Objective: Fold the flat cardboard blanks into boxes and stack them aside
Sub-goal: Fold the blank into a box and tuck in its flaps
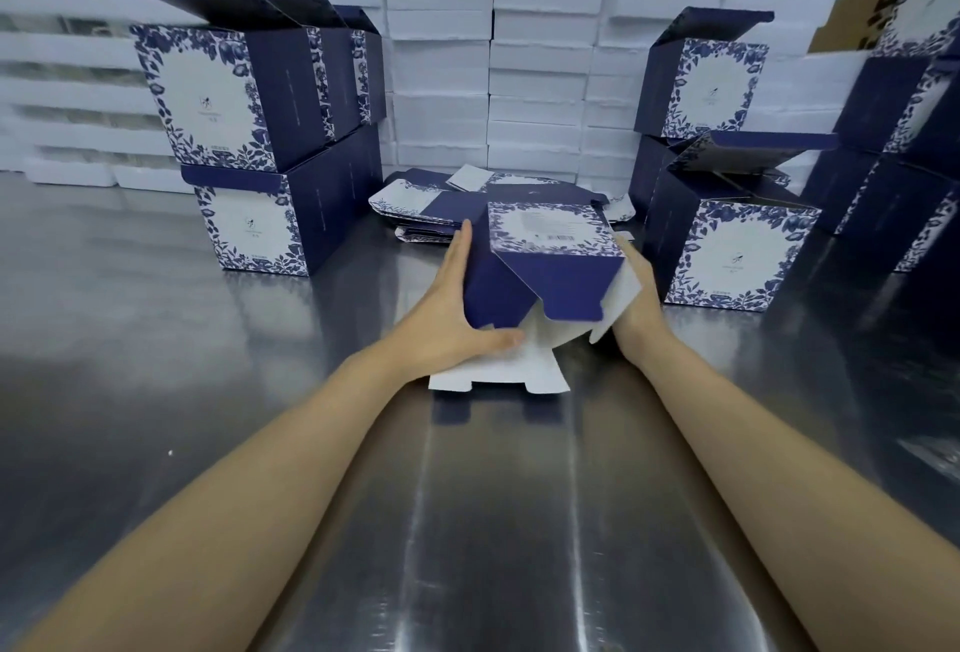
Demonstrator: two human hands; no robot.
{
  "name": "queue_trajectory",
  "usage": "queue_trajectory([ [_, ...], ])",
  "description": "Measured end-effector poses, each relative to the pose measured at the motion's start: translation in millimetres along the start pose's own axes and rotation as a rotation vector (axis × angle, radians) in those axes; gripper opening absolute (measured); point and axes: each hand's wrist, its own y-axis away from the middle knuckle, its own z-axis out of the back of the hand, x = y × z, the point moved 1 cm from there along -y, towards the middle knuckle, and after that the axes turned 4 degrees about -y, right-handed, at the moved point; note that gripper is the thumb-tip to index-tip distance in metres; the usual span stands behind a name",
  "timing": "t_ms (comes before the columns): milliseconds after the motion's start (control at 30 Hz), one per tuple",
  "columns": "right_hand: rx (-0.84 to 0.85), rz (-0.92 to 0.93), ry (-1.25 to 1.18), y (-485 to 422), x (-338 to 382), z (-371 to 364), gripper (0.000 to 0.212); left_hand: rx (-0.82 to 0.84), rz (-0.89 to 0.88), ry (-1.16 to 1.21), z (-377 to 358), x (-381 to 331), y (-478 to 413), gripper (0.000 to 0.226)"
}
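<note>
Table (156,365): brushed steel, glossy. Box (550,256): matt printed cardboard, white inside. Blocks (540,27) behind: rough white foam.

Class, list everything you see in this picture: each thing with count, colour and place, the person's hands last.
half-folded box: one, navy and white floral, table centre, between the hands
flat blanks: small pile, navy and white, just behind it
left folded boxes: at least three, same print, stacked two high
right folded boxes: several, same print, stacked, some lids open
white blocks: many, white, stacked along the back
brown carton: one, brown, top right corner
table: one, shiny metal, under everything
left hand: one, flat against the box's left side
right hand: one, at its right side, fingers hidden
</note>
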Motion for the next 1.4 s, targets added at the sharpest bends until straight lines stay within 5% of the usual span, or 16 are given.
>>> queue_trajectory([
  [100,-0.005,0.368,0.198,13.2,7.9,-8.2,0.021,-0.199,-0.003,0.112,4.8,1.7,-5.2,0.119],
  [233,0.136,0.629,0.251,27.5,6.4,-20.1,0.029,-0.449,-0.002,0.129,9.8,-0.4,-5.6,0.108],
  [400,0.307,0.852,0.52,30.1,7.7,-26.5,0.075,-0.508,0.031,0.143,9.3,-1.5,-4.3,0.111],
  [500,0.311,0.86,0.566,28.8,7.1,-26.0,0.081,-0.475,0.033,0.129,9.2,-0.5,-3.1,0.111],
  [633,0.064,0.737,0.377,32.2,8.1,-27.3,0.021,-0.442,-0.031,0.244,12.2,1.3,-2.9,0.08],
  [700,-0.042,0.629,0.302,32.9,8.7,-27.7,0.015,-0.508,0.076,0.529,13.5,-0.2,-7.2,0.055],
  [767,-0.124,0.599,0.233,32.5,12.0,-25.9,0.034,-0.623,0.202,0.742,16.0,2.1,-12.7,0.038],
  [833,-0.16,0.584,0.176,29.0,15.1,-22.3,0.068,-0.633,0.264,0.721,19.3,6.1,-14.7,0.044],
  [867,-0.161,0.598,0.201,27.9,15.2,-21.2,0.069,-0.605,0.271,0.701,20.2,9.2,-14.3,0.048],
  [1000,-0.056,0.703,0.377,23.2,9.3,-11.1,0.033,-0.558,0.301,0.683,21.6,18.7,-14.8,0.057],
  [1267,0.437,0.487,0.659,28.1,1.7,-17.5,0.091,-0.643,0.337,0.807,27.5,20.6,-13.7,0.06],
  [1400,0.357,0.516,0.59,29.6,1.0,-22.3,0.073,-0.627,0.335,0.798,25.1,19.4,-16.1,0.058],
])
